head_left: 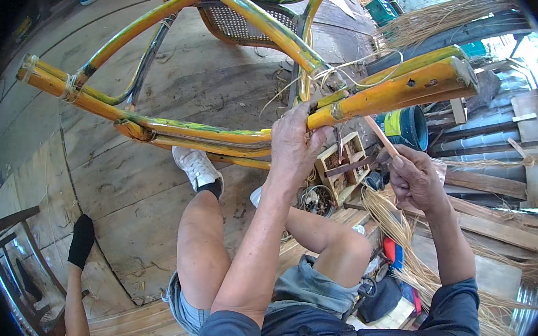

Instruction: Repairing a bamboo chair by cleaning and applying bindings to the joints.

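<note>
A yellow-and-green rattan pole frame [202, 134] crosses in front of me, with pale binding strips round its joints. My left hand [295, 138] is closed round its long lower rail, near the right-hand joint. Loose thin binding strand [377, 82] curls above that joint. Closed in my right hand [416, 178] is a slim, flat reddish-brown wooden stick [382, 138]. Its upper end reaches the underside of the frame's thick right end [408, 87]; whether they touch I cannot tell.
A wooden box [345, 167] with tools and a dark green bucket [408, 127] stand under the frame's right end. Bundled straw-coloured strands [396, 232] lie at right. Woven cane panel [249, 24] is behind. Another person's black-socked foot [82, 240] is at left, beside a dark wooden chair [27, 275].
</note>
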The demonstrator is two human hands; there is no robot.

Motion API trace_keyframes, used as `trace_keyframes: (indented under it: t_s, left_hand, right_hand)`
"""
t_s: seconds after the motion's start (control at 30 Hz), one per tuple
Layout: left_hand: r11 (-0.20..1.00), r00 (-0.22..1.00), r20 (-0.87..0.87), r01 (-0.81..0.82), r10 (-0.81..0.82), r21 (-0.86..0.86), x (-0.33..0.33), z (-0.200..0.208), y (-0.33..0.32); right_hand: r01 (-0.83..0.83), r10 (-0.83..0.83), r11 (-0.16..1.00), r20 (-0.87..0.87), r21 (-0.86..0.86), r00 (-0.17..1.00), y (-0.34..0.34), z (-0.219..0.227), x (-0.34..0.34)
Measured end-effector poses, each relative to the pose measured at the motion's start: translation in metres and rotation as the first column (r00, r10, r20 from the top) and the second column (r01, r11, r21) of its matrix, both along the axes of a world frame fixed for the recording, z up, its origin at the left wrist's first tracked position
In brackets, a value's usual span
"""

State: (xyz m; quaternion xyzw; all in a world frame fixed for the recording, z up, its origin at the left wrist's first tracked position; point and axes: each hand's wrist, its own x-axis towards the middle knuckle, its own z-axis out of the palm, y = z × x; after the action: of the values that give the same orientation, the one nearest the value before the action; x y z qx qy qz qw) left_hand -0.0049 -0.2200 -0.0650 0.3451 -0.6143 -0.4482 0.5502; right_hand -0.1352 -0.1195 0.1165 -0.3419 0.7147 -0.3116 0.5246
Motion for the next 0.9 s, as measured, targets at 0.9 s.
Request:
trace_keyframes:
  t_s: [0.9]
  left_hand:
    - [0.727,-0.001,-0.990,0.679,0.141,0.102,0.017,0.031,-0.156]
  right_hand:
    - [-0.391,0.076,0.917,-0.934,-0.072,0.350,0.016,-0.014,0.004]
